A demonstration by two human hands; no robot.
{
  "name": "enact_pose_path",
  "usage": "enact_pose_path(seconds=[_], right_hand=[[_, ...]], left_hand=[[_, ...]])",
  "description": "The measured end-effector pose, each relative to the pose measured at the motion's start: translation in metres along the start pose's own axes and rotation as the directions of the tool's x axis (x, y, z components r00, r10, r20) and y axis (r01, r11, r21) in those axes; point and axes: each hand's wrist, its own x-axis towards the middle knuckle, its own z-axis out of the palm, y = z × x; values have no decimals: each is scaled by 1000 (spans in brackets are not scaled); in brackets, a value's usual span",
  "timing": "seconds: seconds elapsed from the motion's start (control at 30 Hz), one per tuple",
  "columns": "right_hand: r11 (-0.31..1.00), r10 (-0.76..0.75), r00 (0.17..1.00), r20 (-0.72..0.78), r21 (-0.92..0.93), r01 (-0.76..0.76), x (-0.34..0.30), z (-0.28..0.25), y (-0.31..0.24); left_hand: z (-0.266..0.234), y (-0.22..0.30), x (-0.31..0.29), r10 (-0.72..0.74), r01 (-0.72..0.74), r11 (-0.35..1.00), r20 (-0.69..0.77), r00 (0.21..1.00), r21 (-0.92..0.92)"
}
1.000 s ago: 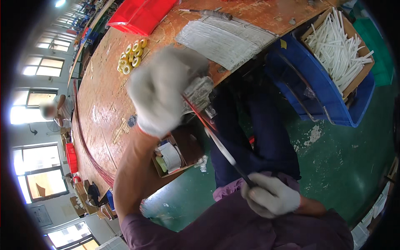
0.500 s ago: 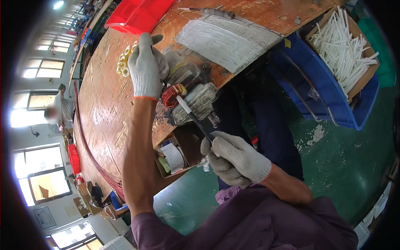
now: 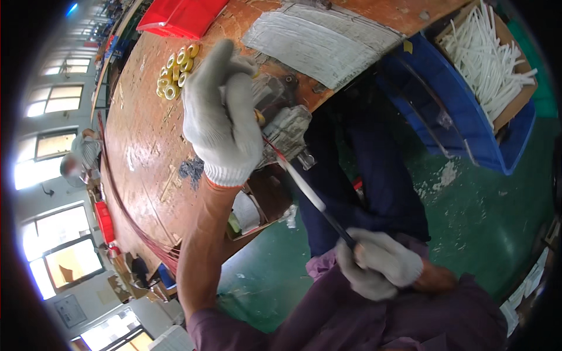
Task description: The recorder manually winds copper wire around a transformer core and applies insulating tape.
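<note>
My left hand (image 3: pixel 222 120), in a white knit glove, is raised in front of the work spot on the bench, its fingers stretched upward and apart. It covers most of a red wire-wound ring coil; only a yellow bit of the coil (image 3: pixel 259 117) shows at its edge. A red wire (image 3: pixel 274 148) runs from there to the white front of a slim rod-shaped tool (image 3: pixel 304 188). My gloved right hand (image 3: pixel 377 263) is closed round the tool's dark rear end, close to my body. Beside the coil lies a pale, wrapped block (image 3: pixel 288 128).
Yellow rings (image 3: pixel 174 73) are grouped on the wooden bench (image 3: pixel 137 134), near a red bin (image 3: pixel 178 16). A whitish sheet-like pad (image 3: pixel 322 44) lies at the back. Right of the bench, a blue crate (image 3: pixel 497 149) carries a box of white tubes (image 3: pixel 486 64). An open box (image 3: pixel 249 210) sits below the bench edge.
My right hand has drawn the tool back toward my body, and red wire now shows at its tip. My left hand has moved right and nearer, covering the coil.
</note>
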Motion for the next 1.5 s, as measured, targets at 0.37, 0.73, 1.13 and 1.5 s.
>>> enact_pose_path(seconds=[0.37,0.73,1.13,1.5], right_hand=[[819,-274,945,-176,-559,133,-55,-36,35],[831,-375,905,-199,-506,233,70,10,-9],[811,-501,865,-18,-360,462,94,10,-23],[824,-482,874,-62,-372,428,93,6,-28]], left_hand=[[-6,77,23,322,-474,880,758,566,-20],[13,-1,70,-646,680,663,221,731,-312],[-16,12,49,-711,730,600,201,674,-327],[-47,30,59,-606,657,749,312,732,-88]])
